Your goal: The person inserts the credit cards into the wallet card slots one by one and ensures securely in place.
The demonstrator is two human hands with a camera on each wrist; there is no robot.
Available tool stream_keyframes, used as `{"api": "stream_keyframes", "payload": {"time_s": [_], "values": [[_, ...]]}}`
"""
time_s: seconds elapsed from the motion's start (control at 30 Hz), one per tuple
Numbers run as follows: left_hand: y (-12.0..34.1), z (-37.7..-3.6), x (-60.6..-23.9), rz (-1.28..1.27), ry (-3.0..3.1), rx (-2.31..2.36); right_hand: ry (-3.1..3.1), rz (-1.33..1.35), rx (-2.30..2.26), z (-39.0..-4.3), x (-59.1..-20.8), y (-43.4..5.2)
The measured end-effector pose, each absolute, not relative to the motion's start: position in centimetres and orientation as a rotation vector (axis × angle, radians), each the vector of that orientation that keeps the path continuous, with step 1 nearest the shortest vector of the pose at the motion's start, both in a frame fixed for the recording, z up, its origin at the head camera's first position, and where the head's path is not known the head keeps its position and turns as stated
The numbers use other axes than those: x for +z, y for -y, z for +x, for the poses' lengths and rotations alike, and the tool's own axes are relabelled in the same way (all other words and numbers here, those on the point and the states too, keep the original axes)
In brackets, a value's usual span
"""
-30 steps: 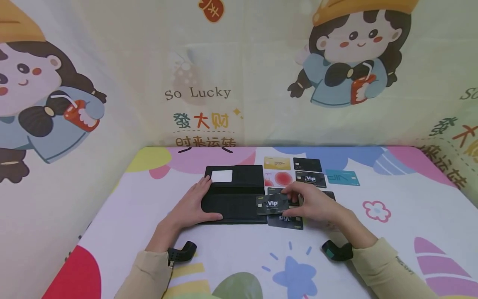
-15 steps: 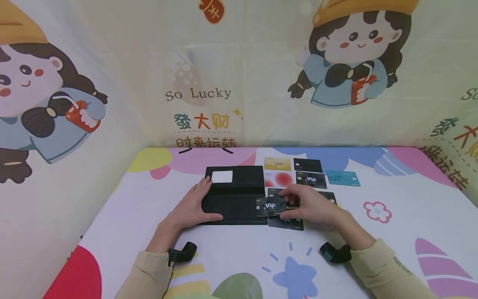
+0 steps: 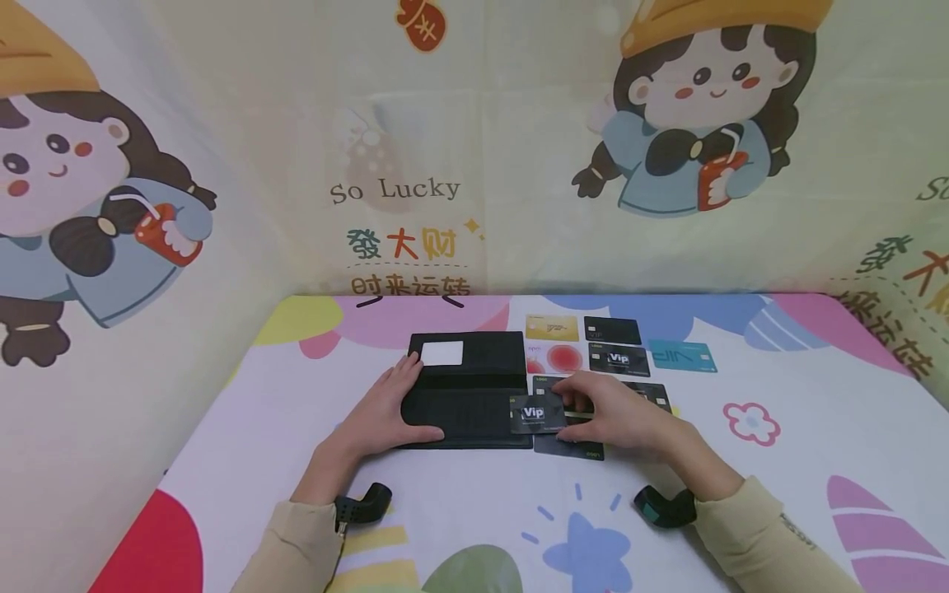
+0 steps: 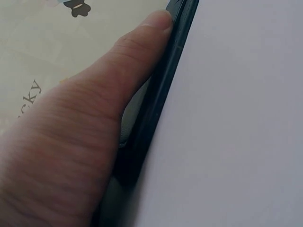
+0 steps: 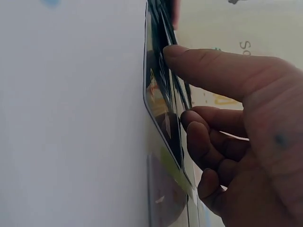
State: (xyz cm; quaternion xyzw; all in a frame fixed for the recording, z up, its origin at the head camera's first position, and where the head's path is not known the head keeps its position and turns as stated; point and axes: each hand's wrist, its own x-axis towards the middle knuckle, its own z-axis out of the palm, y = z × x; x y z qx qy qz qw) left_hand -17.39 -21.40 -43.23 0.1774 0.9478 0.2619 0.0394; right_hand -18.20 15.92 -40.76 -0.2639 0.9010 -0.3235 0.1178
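Note:
A black wallet (image 3: 474, 422) lies unfolded on the table, a white patch in its upper half. My left hand (image 3: 376, 413) rests on its left side, the thumb (image 4: 142, 45) straight along the lower half near the front edge. My right hand (image 3: 619, 416) pinches a black Vip card (image 3: 530, 414) between thumb and fingers. The card's left end lies over the wallet's lower right part; whether it is inside a slot I cannot tell. Beneath that hand are a black card (image 3: 547, 385) and another black card (image 3: 582, 451), both partly hidden.
Further cards lie right of the wallet: gold (image 3: 552, 328), plain black (image 3: 611, 330), red-and-white (image 3: 554, 358), black Vip (image 3: 619, 360) and teal (image 3: 683, 357). One more black card (image 3: 652, 396) shows behind my right hand. A printed cloth (image 3: 460, 511) covers the table; a patterned backdrop (image 3: 519, 165) stands behind.
My right hand and the Vip card have shifted very slightly left over the wallet, and the fingers cover more of the card. The left hand stays put on the wallet.

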Motion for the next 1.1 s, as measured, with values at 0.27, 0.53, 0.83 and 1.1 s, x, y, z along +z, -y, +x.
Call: {"api": "stream_keyframes", "payload": {"time_s": [0.27,0.53,0.83,1.1], "values": [[21.6,-17.4,-43.2,0.540,-2.908,0.793,-2.625,-0.769,-0.943,-18.4,-40.6,-15.9],[21.5,-17.5,-42.8,0.541,-2.907,0.778,-2.627,-0.782,-0.964,-18.4,-40.4,-15.7],[21.3,-17.5,-43.0,0.554,-2.897,0.788,-2.652,-0.813,-0.945,-18.2,-40.6,-15.6],[21.4,-17.5,-43.2,0.545,-2.903,0.793,-2.653,-0.833,-0.937,-18.2,-40.6,-14.8]]}}
